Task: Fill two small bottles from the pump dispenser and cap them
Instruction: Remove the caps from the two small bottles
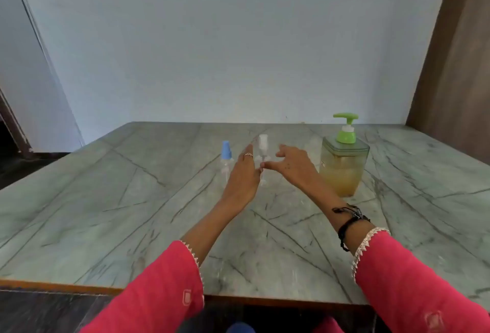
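Two small clear bottles stand upright mid-worktop, and both hands are out over them. That worktop [106, 200] is smooth grey-green marble, dark veins running across it, an orange-brown edge at the near side. The blue-capped bottle [226, 159] has a tapered cap on a see-through body, and it sits just left of the left hand [244, 177], apart from it as far as I can tell. Between the two hands stands the white-capped bottle [263, 157], transparent and slim, blurred here. The left hand's grip is released, fingers straight and reaching forward, a ring on one finger. The right hand [293, 167] is released too, fingers spread and relaxed, thumb pointing towards the left hand right in front of that bottle; whether either thumb touches it, I cannot tell. Off to the right of the right hand, the pump dispenser [343, 165]: square clear jar, amber liquid roughly half up, glossy green pump head. Pink sleeves with pale trim, black thread round the right wrist.
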Motion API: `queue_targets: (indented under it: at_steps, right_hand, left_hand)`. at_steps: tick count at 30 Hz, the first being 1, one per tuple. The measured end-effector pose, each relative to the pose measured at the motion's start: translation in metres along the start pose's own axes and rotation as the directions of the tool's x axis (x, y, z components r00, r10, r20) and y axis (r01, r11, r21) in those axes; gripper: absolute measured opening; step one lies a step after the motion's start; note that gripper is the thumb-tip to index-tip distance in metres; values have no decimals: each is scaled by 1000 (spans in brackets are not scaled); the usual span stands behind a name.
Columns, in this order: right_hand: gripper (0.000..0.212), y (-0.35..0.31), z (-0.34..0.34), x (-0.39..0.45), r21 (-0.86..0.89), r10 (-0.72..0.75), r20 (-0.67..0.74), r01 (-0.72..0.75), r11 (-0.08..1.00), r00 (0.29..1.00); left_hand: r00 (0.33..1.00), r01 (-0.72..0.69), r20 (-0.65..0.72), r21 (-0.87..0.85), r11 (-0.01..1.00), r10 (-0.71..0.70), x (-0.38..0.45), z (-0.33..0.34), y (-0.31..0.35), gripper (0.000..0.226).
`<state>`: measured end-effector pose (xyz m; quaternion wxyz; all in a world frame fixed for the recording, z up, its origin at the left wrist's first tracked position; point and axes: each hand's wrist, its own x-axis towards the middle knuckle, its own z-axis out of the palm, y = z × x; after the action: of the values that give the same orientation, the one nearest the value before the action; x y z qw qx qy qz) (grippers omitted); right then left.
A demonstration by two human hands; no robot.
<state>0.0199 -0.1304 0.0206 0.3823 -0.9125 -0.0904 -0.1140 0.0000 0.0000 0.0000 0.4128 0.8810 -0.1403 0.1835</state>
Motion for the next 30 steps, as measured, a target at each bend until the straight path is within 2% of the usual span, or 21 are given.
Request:
queue_targets:
  at_steps: [7, 14, 23, 30]
  right_hand:
    - [53, 17, 16, 18, 76, -61, 0, 61, 995, 998]
    - [38, 30, 11, 23, 176, -75, -11, 76, 982, 997]
    - [40, 41, -5, 22, 255, -63, 59, 46, 966, 996]
    - [30, 31, -5, 16, 327, -58, -146, 103, 939, 988]
  left_hand:
    - [996, 35, 81, 65, 997, -40, 18, 4, -19, 69]
    - [997, 56, 62, -126, 990, -49, 34, 13, -22, 58]
    - [995, 94, 9, -270, 958, -95, 33, 28, -26, 46]
    - [998, 68, 0, -274, 959, -70, 29, 31, -23, 42]
